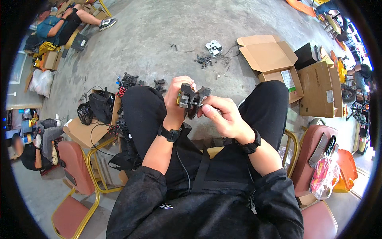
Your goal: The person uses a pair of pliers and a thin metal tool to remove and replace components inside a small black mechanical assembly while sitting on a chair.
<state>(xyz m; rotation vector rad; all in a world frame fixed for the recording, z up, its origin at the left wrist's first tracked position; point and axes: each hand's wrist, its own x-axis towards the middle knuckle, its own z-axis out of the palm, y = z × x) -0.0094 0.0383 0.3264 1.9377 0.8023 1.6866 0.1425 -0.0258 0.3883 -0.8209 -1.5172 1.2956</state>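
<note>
Above my lap, my left hand (175, 97) is closed round a dark grey, blocky mechanical part (191, 100) with jaw-like ends; its exact kind is unclear. A little yellow shows beside the left palm. My right hand (225, 115) pinches the part's right side between thumb and forefinger. A small pale bit shows at those fingertips, too small to name. The fingers hide much of the part's far side and underside. Both hands meet between my knees, clear of the floor.
Ahead on the concrete lie small black parts (203, 60) and a silver-white part (214, 47). An open cardboard box (267, 53) and a taller carton (318, 89) stand right. Left are a box with black bags (101, 105) and a chair (77, 167). People sit farther off.
</note>
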